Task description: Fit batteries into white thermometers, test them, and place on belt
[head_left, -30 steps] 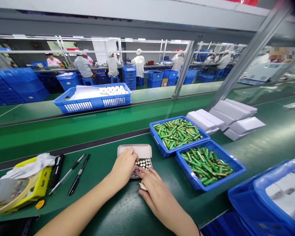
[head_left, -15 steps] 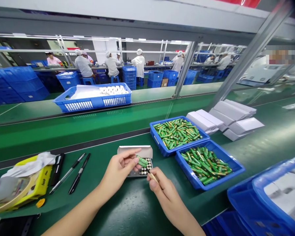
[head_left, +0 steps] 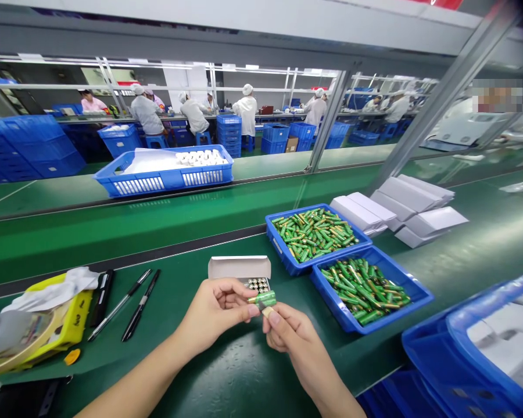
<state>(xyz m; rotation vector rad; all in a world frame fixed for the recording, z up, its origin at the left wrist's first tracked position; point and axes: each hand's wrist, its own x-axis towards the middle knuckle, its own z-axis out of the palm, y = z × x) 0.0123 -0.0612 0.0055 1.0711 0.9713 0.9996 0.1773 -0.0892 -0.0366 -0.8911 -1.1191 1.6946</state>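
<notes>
Green batteries [head_left: 265, 298] are pinched between the thumb and fingers of my left hand [head_left: 215, 307], lying sideways above the worktable. My right hand [head_left: 292, 328] is closed on a small tan piece with a dark tip [head_left: 267, 312], its tip at or close to the underside of the batteries. I cannot make out its exact kind. Just behind my hands stands an open white box [head_left: 239, 267], lid raised, with several batteries [head_left: 258, 285] upright inside. My left hand hides part of that box.
Two blue trays [head_left: 318, 310] full of loose green batteries stand to the right, white boxes [head_left: 436, 226] behind them. On the left lie two pens [head_left: 140, 307] and a yellow bin [head_left: 76, 319]. A blue basket [head_left: 169, 180] sits beyond the belt. People in white work farther back.
My left hand has brought the batteries from over the white box toward me and slightly right, up to the right hand's tan piece. More of the box interior shows.
</notes>
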